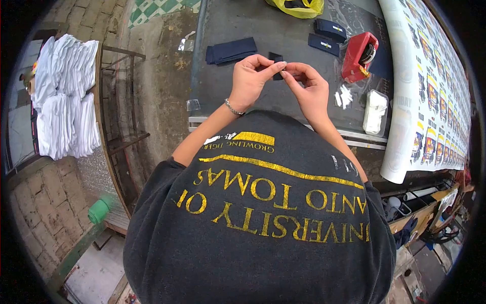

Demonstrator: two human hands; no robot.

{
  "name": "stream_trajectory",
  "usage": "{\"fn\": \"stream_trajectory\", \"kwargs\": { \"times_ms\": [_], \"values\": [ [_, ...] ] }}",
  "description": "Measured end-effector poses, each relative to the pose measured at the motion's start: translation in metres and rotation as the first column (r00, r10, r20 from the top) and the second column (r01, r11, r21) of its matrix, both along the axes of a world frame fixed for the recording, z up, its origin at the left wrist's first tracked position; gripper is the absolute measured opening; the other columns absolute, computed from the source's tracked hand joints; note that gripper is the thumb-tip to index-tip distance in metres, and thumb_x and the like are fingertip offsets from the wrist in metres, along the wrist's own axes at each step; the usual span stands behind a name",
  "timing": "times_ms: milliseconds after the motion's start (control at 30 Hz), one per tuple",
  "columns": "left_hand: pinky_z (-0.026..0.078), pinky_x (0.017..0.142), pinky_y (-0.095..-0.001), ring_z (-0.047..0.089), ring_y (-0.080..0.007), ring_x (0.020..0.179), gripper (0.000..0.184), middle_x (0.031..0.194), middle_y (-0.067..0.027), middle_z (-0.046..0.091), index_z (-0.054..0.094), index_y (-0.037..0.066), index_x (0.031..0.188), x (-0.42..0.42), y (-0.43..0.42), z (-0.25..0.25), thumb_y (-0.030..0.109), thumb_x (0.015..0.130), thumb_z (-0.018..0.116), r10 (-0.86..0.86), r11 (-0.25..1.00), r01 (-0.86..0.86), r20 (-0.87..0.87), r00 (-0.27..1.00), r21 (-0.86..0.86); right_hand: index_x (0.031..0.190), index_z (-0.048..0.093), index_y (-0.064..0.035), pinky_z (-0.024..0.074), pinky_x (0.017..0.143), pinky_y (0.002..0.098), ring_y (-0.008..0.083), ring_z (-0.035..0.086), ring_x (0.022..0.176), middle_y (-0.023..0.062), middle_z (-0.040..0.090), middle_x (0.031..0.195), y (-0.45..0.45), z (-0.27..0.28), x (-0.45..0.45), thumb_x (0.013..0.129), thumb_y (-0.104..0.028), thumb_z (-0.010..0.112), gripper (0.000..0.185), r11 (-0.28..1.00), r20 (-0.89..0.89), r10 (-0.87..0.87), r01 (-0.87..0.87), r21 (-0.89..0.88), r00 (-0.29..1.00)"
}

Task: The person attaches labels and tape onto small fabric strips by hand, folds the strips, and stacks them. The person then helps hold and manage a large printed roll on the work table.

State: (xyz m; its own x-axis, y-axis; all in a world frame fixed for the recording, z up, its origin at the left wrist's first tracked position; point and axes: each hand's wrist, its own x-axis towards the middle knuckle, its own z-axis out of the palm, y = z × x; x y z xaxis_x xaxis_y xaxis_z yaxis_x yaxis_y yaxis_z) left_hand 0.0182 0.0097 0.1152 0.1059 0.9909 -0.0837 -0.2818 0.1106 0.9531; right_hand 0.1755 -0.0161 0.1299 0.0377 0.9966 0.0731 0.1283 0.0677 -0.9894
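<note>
Over the near part of the dark table, my left hand (pixel 249 80) and my right hand (pixel 307 87) meet, thumbs and fingertips pinched together. Between them is a small dark fabric piece (pixel 275 57), partly covered by the fingers. To the left of my left hand lies a folded navy cloth (pixel 231 51). Beyond my right hand, a navy folded piece with a small label (pixel 324 44) rests in front of a similar navy piece (pixel 330 30). A red tape dispenser (pixel 357 58) stands to the right, near small white strips (pixel 343 97).
A white stack in clear plastic (pixel 375 112) sits near the table's right front. A yellow plastic bag (pixel 304 9) is at the back. Printed sheeting (pixel 430 91) runs along the right. Piled white garments (pixel 68 96) and a green container (pixel 98 211) are on the left.
</note>
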Motion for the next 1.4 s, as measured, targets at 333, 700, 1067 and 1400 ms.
{"fn": "stream_trajectory", "kwargs": {
  "times_ms": [333, 700, 1067, 1400],
  "values": [
    [0.054, 0.071, -0.0225, 0.065, -0.0097, 0.077, 0.019, 0.091, -0.0068, 0.072, 0.072, -0.002, 0.100, 0.010, -0.010, -0.003, 0.015, 0.091, 0.071, -0.116, 0.992, 0.120, 0.079, 0.990, -0.045, 0.100, 0.073, 0.0011, 0.0534, 0.075, 0.0263, 0.0138, 0.070, 0.081, 0.0092, 0.073, 0.099, -0.013, -0.003, 0.009, 0.086, -0.009, 0.073, 0.018, 0.993, 0.098, -0.097, 0.090, 0.078, 0.990],
    [0.053, 0.078, -0.0239, 0.066, -0.0103, 0.083, 0.021, 0.095, -0.0073, 0.072, 0.071, -0.003, 0.106, 0.010, -0.012, -0.002, 0.014, 0.094, 0.068, -0.164, 0.986, 0.164, -0.006, 0.986, -0.005, 0.098, 0.073, 0.0018, 0.0532, 0.074, 0.0273, 0.0168, 0.070, 0.081, 0.0111, 0.073, 0.096, -0.014, -0.003, 0.013, 0.083, -0.007, 0.074, 0.017, 0.980, 0.237, -0.121, 0.078, 0.181, 0.964],
    [0.055, 0.076, -0.0237, 0.067, -0.0112, 0.081, 0.023, 0.092, -0.0086, 0.072, 0.070, -0.006, 0.105, 0.008, -0.012, -0.002, 0.013, 0.093, 0.069, -0.149, 0.989, 0.148, 0.032, 0.988, 0.029, 0.100, 0.074, 0.0030, 0.0514, 0.083, 0.0273, 0.0139, 0.067, 0.091, 0.0095, 0.072, 0.102, -0.013, -0.003, 0.018, 0.086, -0.010, 0.075, 0.019, 0.994, -0.102, -0.064, 0.054, -0.099, 0.993],
    [0.053, 0.080, -0.0257, 0.065, -0.0120, 0.085, 0.022, 0.095, -0.0081, 0.070, 0.068, -0.003, 0.106, 0.005, -0.009, -0.010, 0.015, 0.093, 0.068, -0.175, 0.985, 0.174, -0.063, 0.983, -0.017, 0.112, 0.068, 0.0042, 0.0530, 0.085, 0.0260, 0.0146, 0.066, 0.093, 0.0105, 0.070, 0.106, -0.009, -0.020, 0.021, 0.094, -0.008, 0.065, 0.022, 0.950, -0.461, -0.032, -0.116, -0.289, 0.887]
  ]
}}
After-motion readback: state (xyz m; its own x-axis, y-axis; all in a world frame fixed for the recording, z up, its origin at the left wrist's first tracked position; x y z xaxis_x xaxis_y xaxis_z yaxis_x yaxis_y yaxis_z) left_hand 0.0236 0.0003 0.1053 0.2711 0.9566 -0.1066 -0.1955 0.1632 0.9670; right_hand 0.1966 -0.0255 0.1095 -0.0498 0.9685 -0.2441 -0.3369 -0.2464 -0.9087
